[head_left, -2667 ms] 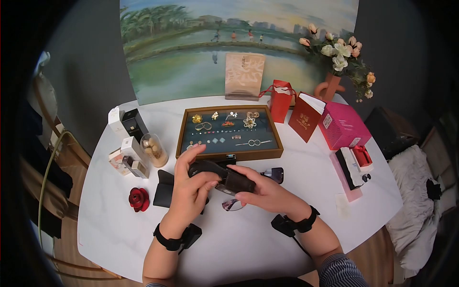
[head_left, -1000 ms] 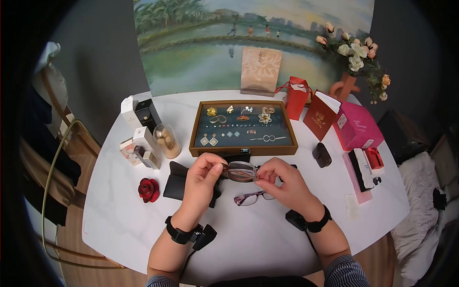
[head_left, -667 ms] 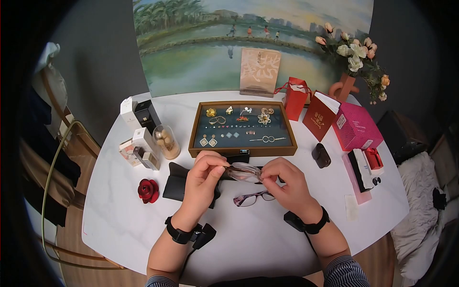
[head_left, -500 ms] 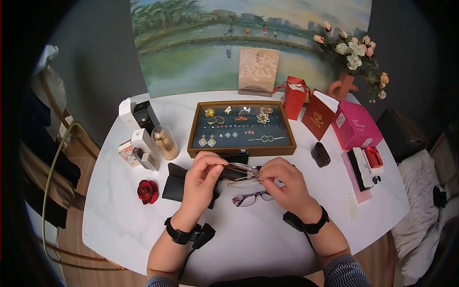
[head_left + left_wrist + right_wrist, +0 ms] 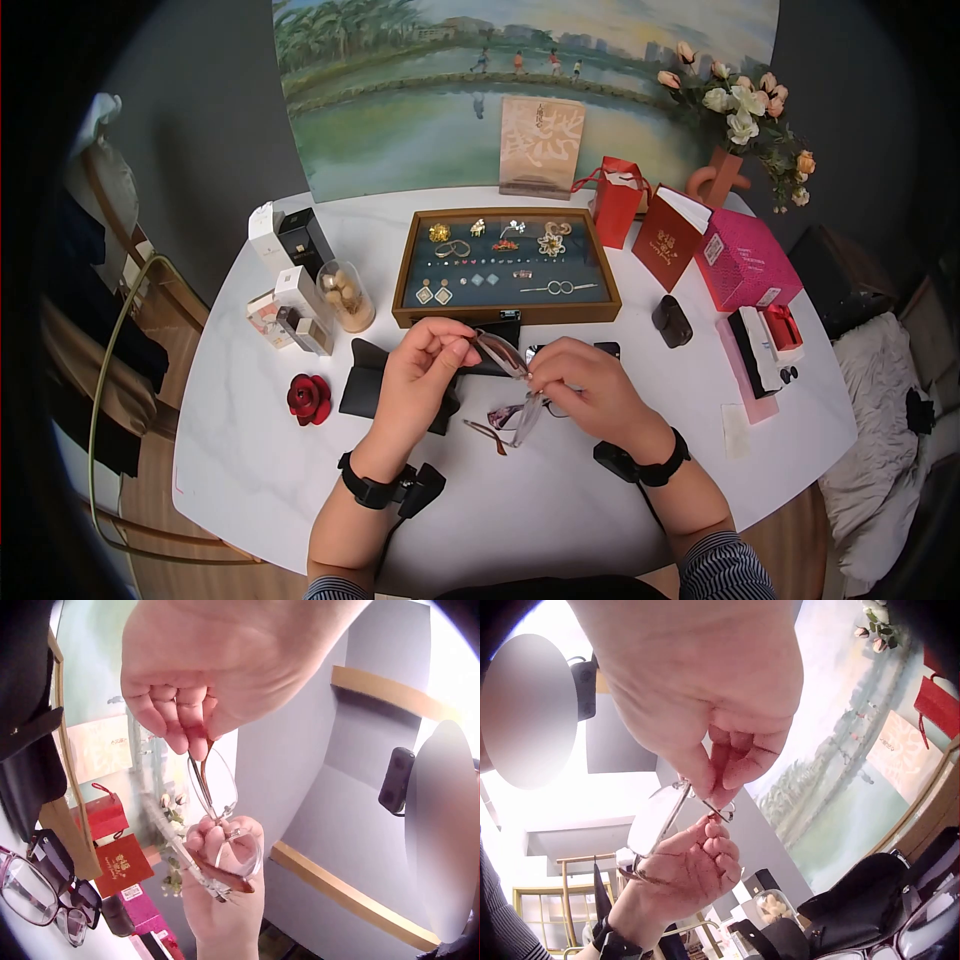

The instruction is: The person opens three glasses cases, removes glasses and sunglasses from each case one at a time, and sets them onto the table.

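Both hands hold a pair of clear-lensed glasses [image 5: 502, 354] in the air in front of the jewelry case [image 5: 508, 318]. The left hand [image 5: 420, 378] pinches the end of one temple; in the left wrist view that temple [image 5: 202, 780] runs from its fingertips. The right hand [image 5: 595, 392] pinches the middle of the frame near the bridge. A second temple with a brown tip [image 5: 500, 447] hangs free below. Under the hands lie purple-patterned glasses [image 5: 506, 417], partly hidden, and dark sunglasses [image 5: 606, 350]. An open black case [image 5: 366, 380] rests beside the left hand.
A red rose [image 5: 309, 399], small boxes [image 5: 300, 298] and a glass dome [image 5: 346, 297] stand at the left. To the right are a dark oval case [image 5: 671, 321], a red card [image 5: 668, 240], a pink box [image 5: 745, 262] and a slim black-and-white box [image 5: 752, 354].
The dark case left the hands for the table's right side, and the hands took up the clear glasses. Since half a second ago the glasses have turned, one side swinging down.
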`<state>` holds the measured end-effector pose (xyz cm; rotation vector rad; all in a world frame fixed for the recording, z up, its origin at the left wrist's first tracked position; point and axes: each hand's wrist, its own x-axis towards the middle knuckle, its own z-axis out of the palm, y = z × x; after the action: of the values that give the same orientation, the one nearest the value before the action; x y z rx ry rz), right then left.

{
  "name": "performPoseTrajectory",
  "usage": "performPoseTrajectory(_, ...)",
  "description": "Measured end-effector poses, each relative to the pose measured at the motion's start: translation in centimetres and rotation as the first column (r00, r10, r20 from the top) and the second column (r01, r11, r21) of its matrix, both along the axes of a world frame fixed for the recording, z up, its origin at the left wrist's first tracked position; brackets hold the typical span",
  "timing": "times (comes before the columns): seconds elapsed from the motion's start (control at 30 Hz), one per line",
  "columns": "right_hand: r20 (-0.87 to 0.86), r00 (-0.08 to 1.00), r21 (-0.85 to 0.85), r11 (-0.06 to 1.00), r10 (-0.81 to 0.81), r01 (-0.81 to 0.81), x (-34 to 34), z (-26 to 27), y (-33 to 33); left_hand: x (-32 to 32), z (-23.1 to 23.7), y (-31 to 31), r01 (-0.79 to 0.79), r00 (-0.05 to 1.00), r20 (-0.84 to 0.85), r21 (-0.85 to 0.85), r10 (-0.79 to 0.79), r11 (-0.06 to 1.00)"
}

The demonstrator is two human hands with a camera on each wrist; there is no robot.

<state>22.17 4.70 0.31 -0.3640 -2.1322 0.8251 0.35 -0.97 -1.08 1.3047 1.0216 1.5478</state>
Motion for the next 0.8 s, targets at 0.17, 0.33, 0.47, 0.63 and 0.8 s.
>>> performPoseTrajectory(0.17,0.058,0.998,-0.008,1.0,0.01,-0.01,-0.21,-0.56,0.18,-0.17,0.45,-0.29,0.016,1.0,-0.005,0.008,-0.016,1.0)
performPoseTrajectory(0.33,0.053,0.998,-0.058,0.998,-0.017,0.02,-0.38,-0.9,0.21,0.02,0.51,-0.42,0.007,1.0,-0.008,0.016,-0.006,1.0)
performPoseTrajectory(0.47,0.158,0.986,-0.208,0.975,-0.046,0.079,-0.26,-0.39,-0.24,0.66,0.37,-0.44,-0.065,0.998,0.018,0.042,0.064,0.997)
performPoseTrajectory(0.63,0.082,0.993,-0.227,0.969,-0.08,0.097,-0.63,-0.67,-0.2,0.67,0.77,-0.73,-0.1,0.994,0.053,0.095,0.095,0.99)
performPoseTrajectory(0.8,0.104,0.991,-0.198,0.975,-0.082,0.101,-0.61,-0.34,-0.28,0.61,1.05,-1.0,-0.099,0.993,0.072,0.113,0.091,0.989)
